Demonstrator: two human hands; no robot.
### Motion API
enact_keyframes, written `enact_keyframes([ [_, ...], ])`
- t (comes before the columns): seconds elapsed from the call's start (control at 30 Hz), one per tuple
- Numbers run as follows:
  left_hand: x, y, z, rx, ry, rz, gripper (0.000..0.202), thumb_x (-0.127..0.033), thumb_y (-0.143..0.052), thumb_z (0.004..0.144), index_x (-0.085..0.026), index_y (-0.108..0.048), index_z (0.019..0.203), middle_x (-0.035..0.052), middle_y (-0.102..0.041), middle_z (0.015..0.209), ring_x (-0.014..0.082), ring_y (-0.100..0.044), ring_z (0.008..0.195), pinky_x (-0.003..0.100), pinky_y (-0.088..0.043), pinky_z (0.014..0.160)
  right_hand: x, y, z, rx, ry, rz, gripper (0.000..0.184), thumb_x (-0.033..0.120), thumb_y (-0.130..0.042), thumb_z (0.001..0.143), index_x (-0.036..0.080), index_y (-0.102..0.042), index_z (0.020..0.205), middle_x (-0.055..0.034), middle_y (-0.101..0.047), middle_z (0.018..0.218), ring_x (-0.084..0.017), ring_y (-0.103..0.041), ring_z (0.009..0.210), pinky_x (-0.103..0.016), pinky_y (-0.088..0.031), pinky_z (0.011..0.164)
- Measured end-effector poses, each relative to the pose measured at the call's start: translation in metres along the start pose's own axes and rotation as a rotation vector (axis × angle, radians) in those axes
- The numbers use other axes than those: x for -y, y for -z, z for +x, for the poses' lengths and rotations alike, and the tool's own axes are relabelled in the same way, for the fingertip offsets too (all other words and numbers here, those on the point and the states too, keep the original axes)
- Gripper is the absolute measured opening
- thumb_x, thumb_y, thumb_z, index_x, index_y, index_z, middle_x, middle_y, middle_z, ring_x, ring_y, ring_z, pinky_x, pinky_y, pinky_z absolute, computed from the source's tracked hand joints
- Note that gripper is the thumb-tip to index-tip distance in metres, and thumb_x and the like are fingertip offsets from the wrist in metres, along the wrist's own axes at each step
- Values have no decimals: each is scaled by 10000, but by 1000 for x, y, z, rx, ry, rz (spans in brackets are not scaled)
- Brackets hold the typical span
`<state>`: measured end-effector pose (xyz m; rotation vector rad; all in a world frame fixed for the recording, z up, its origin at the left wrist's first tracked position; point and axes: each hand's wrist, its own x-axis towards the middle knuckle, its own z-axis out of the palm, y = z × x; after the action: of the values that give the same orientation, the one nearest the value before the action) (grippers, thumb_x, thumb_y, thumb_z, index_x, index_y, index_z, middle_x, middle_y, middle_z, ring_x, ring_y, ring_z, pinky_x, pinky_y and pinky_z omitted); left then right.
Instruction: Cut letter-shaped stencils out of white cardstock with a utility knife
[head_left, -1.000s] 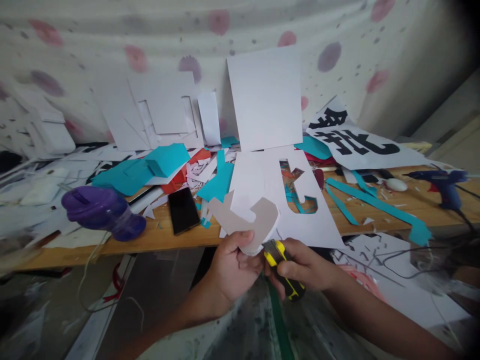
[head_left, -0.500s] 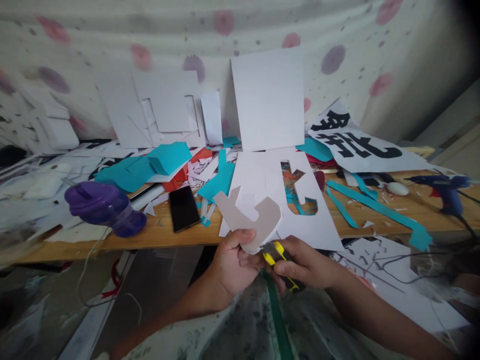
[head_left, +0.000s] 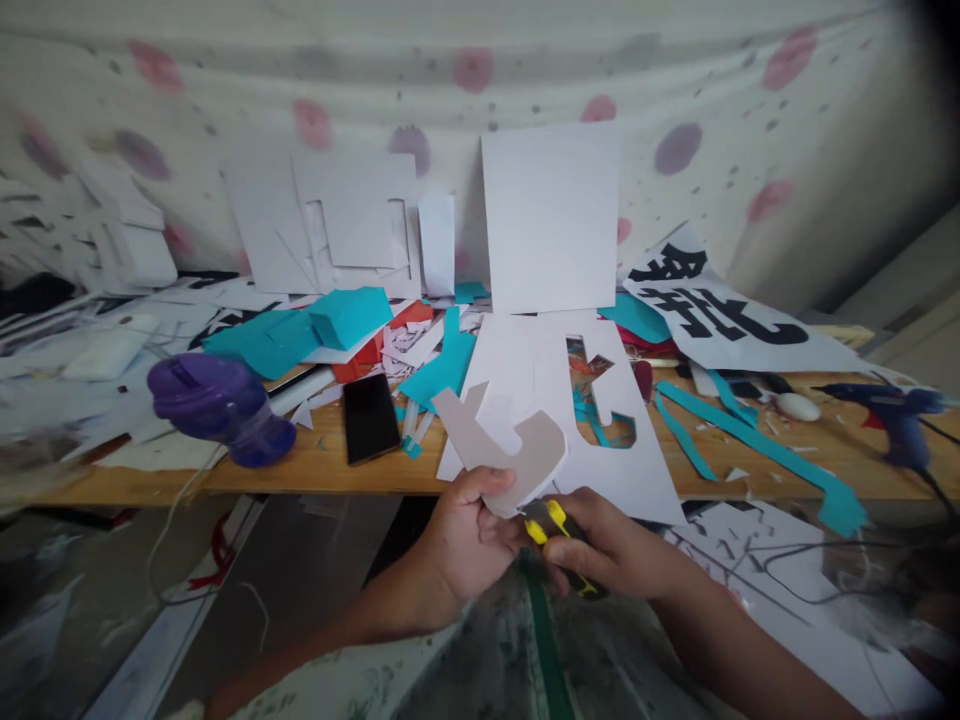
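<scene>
Single view from the wearer's head, facing forward and down. The left hand point(head_left: 466, 540) at six o'clock and the right hand point(head_left: 607, 550) at five lie close to the lens; the wooden bench point(head_left: 315, 473) spans nine to three, and the spotted curtain point(head_left: 540, 80), farther off, fills twelve.

A yellow-and-black tool point(head_left: 553, 524) tips over in the right hand point(head_left: 606, 548), its head swinging from 11 o'clock toward 10.
Over the past second, more of it slips from sight in the grip, while the grey cutout point(head_left: 517, 458) turns slightly clockwise, edging toward 3 o'clock from the phone point(head_left: 372, 419). The view rolls too: the patterned curtain point(head_left: 474, 70) shifts toward 4 o'clock, the blue glue gun point(head_left: 904, 425) toward 6.
</scene>
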<state>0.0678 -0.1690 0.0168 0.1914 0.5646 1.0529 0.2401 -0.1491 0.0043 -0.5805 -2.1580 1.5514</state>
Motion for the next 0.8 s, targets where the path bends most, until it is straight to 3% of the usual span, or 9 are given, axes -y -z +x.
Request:
enact_keyframes([
  [0.17, 0, -1, -2, 74, 57, -22, 174, -214, -729, 583, -141, -573, 555, -60, -383, 321, 61, -328, 314, 161, -273, 358, 1, -4, -1, -24, 2, 16, 434, 549, -417, 935, 154, -556, 823, -14, -591, 592, -122, -537, 508, -223, -411, 508],
  [0.37, -1, -3, -2, -26, -20, -23, 164, -166, -713, 579, -137, -554, 551, -45, -475, 396, 47, -353, 331, 162, -307, 368, -1, -4, 0, -35, 4, -14, 436, 550, -418, 937, 148, -567, 859, -18, -606, 593, -121, -542, 514, -219, -411, 514],
  [0.47, -2, -4, -3, -18, -40, -12, 191, -164, -717, 573, -135, -534, 525, -26, -535, 448, 39, -362, 348, 159, -305, 376, -2, -4, 2, -22, 4, -4, 433, 547, -416, 938, 157, -543, 799, -15, -595, 588, -115, -540, 511, -211, -405, 509],
  [0.63, -4, -3, -4, 26, -57, 43, 334, -220, -759, 555, -159, -448, 448, -52, -442, 378, 66, -382, 351, 195, -364, 400, -1, -6, 3, -27, 18, 13, 404, 522, -436, 939, 149, -555, 840, 1, -577, 569, -105, -522, 488, -196, -392, 488],
  [0.73, -3, -3, -5, -20, -36, 26, 344, -197, -755, 554, -164, -429, 449, -70, -386, 355, 62, -368, 353, 185, -339, 398, 1, -5, 1, -28, 19, 29, 394, 508, -434, 943, 144, -562, 863, 3, -574, 572, -103, -520, 488, -192, -396, 489],
  [0.8, -2, -4, -5, -92, -54, 13, 337, -169, -741, 551, -171, -420, 449, -60, -421, 377, 77, -407, 380, 195, -349, 409, 2, -4, 0, -32, 5, 13, 381, 495, -442, 942, 140, -564, 874, 0, -578, 581, -103, -520, 494, -191, -396, 493],
])
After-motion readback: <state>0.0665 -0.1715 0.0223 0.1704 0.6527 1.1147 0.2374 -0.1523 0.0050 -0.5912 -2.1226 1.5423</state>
